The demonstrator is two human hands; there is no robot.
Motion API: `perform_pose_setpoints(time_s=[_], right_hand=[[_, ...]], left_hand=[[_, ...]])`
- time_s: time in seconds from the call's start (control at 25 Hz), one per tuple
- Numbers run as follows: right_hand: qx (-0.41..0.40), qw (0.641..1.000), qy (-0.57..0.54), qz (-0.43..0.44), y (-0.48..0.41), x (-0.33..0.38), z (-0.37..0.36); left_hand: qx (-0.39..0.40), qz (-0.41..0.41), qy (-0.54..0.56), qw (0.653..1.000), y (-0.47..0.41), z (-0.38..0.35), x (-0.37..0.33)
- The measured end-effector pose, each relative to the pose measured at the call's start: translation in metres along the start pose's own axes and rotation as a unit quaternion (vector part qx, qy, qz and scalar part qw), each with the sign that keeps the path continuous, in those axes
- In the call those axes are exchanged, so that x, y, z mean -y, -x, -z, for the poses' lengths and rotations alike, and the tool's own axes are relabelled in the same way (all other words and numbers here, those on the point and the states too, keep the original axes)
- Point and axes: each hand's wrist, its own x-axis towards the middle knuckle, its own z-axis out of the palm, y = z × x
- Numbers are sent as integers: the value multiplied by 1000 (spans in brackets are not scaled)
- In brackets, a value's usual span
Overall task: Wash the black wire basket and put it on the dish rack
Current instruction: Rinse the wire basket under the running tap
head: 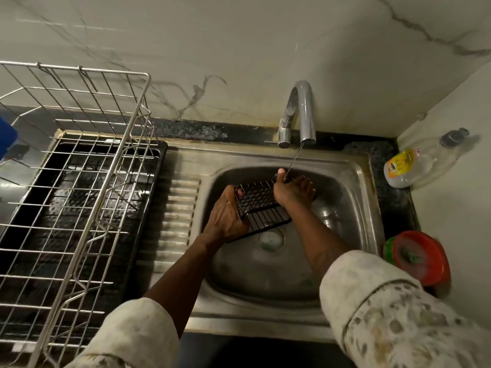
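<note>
Gripping the near-left end of the black wire basket (261, 208), the left hand (225, 216) is seen with its fingers curled round the rim and the thumb tip hooked inside. The far-right end is covered by the right hand (292, 191), palm down, fingers bent over the edge, thumb raised at the far rim. The basket is held tilted inside the sink (353, 181), above the drain (269, 239) and clear of the sink floor. A thin water stream (293, 162) is let fall from the tap (300, 112) and is met at the right thumb and the basket's far rim. Both forearms are bare, with pale patterned sleeves (393, 320) pushed up.

The steel dish rack (79, 181) is set left of the sink on the surface, over a black drip tray (159, 160) that looks wet. A blue object (6, 139) is cut off by the left edge of the view. A clear bottle with a yellow label (414, 166) is laid on its side in the right corner against the wall. A red round dish (422, 257) is placed just right of the sink, with something green (388, 251) beside it. A marbled wall (239, 49) is seen behind the tap.
</note>
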Motion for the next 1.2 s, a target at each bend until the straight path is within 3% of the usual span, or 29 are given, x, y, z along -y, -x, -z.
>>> perform_pose_setpoints(time_s=[0.2, 0.32, 0.44, 0.6, 0.8, 0.92, 1.12, 1.2], right_hand=[[2, 993, -16, 117, 78, 43, -41], [-8, 986, -6, 165, 73, 39, -46], [-17, 995, 10, 95, 21, 9, -24], [-6, 1000, -7, 20, -2, -2, -9], [-8, 992, 13, 125, 77, 39, -56], [-21, 987, 18, 157, 62, 37, -51], [-7, 1000, 14, -4, -7, -20, -3], [-7, 1000, 23, 7, -1, -15, -6]], left_hand=[[-14, -83, -57, 995, -4, 0, -9], [-14, -101, -81, 991, -4, 3, -4], [-20, -31, -27, 999, 6, 4, 5], [-3, -9, 6, 1000, 10, 3, 1], [6, -28, -42, 999, 5, -5, 24], [-14, -23, -33, 999, 6, -4, 17], [4, -22, -9, 1000, 7, 0, 1], [3, -22, 3, 1000, 2, -8, 2]])
